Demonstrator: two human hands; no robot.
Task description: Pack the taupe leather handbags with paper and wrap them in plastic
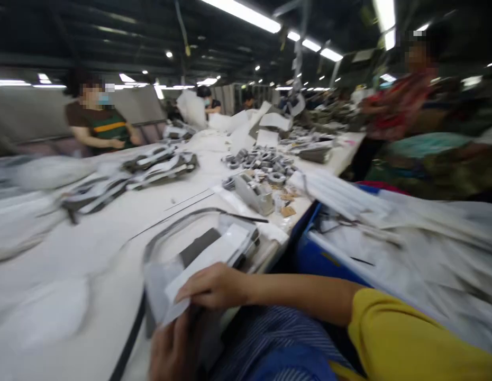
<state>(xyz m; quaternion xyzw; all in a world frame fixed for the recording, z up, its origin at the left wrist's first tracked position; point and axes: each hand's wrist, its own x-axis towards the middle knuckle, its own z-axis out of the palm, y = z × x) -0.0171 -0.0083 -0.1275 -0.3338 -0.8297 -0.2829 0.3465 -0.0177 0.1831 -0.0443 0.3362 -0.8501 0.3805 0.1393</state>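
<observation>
A white paper-like sheet (214, 254) lies at a slant over a stack of grey and white strips near the table's front edge. My right hand (216, 286) is closed on the sheet's near end, fingers bent over its edge. Just below, my left hand (172, 346) has curled fingers at the sheet's folded corner; it is slightly blurred and its thumb is hidden. A dark grey piece (199, 247) shows beside the sheet, and a long dark strip (130, 333) curves around the stack on the left.
A tape dispenser (254, 193) stands beyond the stack, before a heap of grey rings (265, 161). Bundled grey and white strips (162, 172) lie at left. A blue bin (329, 259) full of white scraps stands at right. Co-workers are around the white table (111, 264).
</observation>
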